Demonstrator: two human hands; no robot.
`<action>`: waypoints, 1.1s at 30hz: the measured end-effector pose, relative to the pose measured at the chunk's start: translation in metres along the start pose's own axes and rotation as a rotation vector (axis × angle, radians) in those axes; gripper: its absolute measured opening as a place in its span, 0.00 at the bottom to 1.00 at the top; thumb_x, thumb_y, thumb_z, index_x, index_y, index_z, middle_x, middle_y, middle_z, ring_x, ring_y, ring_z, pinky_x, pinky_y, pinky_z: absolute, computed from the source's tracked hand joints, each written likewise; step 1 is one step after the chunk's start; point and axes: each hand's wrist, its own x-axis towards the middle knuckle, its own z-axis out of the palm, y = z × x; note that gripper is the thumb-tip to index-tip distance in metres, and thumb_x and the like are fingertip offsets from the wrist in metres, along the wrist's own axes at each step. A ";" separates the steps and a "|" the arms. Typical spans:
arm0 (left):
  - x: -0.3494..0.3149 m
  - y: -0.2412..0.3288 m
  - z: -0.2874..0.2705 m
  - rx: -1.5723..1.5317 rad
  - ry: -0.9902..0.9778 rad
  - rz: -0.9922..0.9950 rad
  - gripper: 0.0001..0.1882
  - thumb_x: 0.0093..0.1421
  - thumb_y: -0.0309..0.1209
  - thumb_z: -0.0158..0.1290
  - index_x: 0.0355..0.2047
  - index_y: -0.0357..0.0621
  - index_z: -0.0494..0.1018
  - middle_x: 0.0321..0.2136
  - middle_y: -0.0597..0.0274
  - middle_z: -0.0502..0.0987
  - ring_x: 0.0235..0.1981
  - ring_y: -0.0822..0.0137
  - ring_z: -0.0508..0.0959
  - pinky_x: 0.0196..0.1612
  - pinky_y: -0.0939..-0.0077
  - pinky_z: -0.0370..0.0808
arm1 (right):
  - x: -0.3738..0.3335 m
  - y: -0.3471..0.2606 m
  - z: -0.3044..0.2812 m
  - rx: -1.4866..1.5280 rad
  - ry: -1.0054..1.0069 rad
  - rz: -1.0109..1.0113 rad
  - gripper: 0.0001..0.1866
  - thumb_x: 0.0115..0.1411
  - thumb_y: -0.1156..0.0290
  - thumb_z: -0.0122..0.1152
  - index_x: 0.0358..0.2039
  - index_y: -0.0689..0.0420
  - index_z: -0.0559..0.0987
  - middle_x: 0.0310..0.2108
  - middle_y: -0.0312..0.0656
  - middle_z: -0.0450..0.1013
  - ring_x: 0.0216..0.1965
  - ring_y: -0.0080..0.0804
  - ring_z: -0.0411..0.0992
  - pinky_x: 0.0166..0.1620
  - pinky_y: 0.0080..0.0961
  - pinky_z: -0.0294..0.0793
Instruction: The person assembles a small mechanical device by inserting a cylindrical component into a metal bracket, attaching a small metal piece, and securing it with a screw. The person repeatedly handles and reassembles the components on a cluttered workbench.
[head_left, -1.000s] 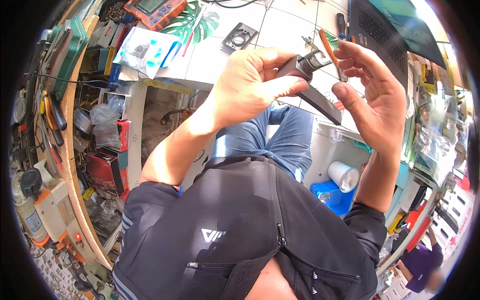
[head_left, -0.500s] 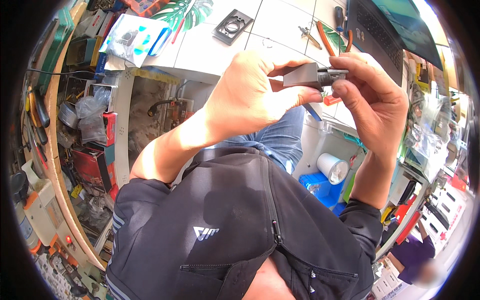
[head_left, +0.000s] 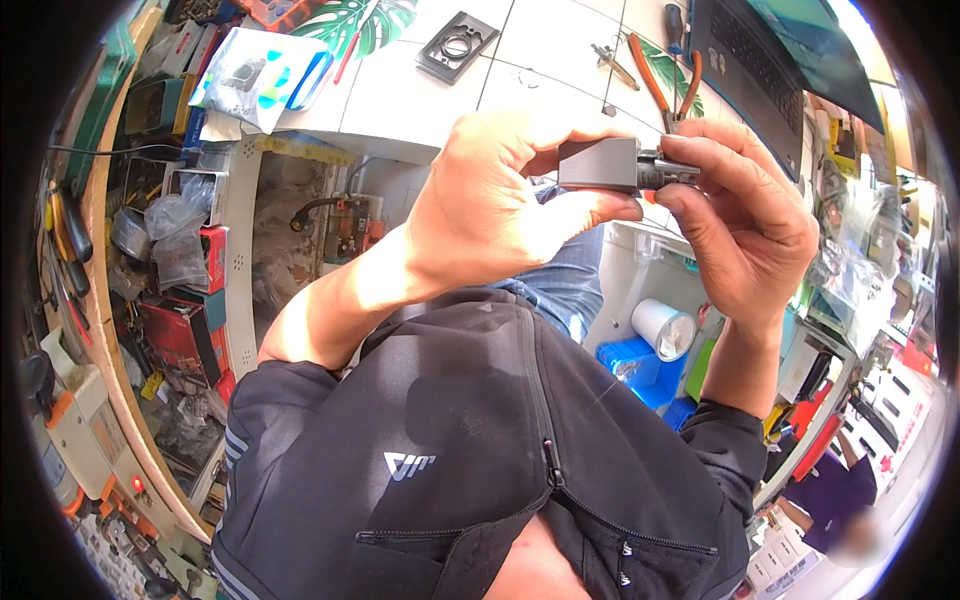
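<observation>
Above the near edge of the white tiled table, both my hands meet at one small part, a dark grey tapered block (head_left: 600,165) with a black round end piece (head_left: 666,172) at its right. My left hand (head_left: 490,190) pinches the block, fingers along the far side and thumb along the near side. The fingertips and thumb of my right hand (head_left: 750,205) close on the round end piece. Whether the two pieces are joined I cannot tell. Beyond my hands lies a flat black plate (head_left: 436,62) with a round opening.
Orange-handled pliers (head_left: 642,72), a small metal tool (head_left: 612,64), a screwdriver (head_left: 674,30) and an open laptop (head_left: 740,60) lie at the far right. A plastic-bagged packet (head_left: 245,75) sits far left. Lower down are crowded shelves (head_left: 243,290) and a blue bin (head_left: 655,380). Another person (head_left: 830,495) is at lower right.
The grey block has turned slightly in my fingers and sits a little lower. My right hand has shifted down with it, still on the end piece. The whole view has moved slightly.
</observation>
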 end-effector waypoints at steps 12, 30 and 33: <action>0.003 -0.005 -0.002 0.075 -0.024 0.082 0.19 0.49 0.16 0.62 0.43 0.34 0.75 0.34 0.58 0.79 0.37 0.73 0.78 0.43 0.80 0.75 | -0.004 0.008 0.006 0.189 0.062 0.031 0.15 0.49 0.83 0.66 0.40 0.63 0.81 0.36 0.43 0.75 0.37 0.24 0.74 0.37 0.17 0.74; -0.001 -0.005 -0.003 -0.004 -0.054 -0.005 0.19 0.50 0.16 0.60 0.45 0.34 0.74 0.35 0.59 0.79 0.38 0.74 0.78 0.43 0.80 0.76 | -0.009 0.005 0.000 0.087 -0.056 0.066 0.16 0.51 0.84 0.65 0.42 0.67 0.79 0.44 0.48 0.73 0.36 0.23 0.73 0.40 0.16 0.73; -0.002 -0.004 -0.005 -0.009 -0.071 -0.070 0.19 0.50 0.16 0.60 0.45 0.34 0.74 0.35 0.59 0.79 0.38 0.73 0.78 0.42 0.79 0.77 | -0.011 0.006 0.004 0.182 -0.014 0.097 0.17 0.50 0.84 0.65 0.43 0.68 0.78 0.43 0.47 0.72 0.36 0.23 0.74 0.40 0.16 0.74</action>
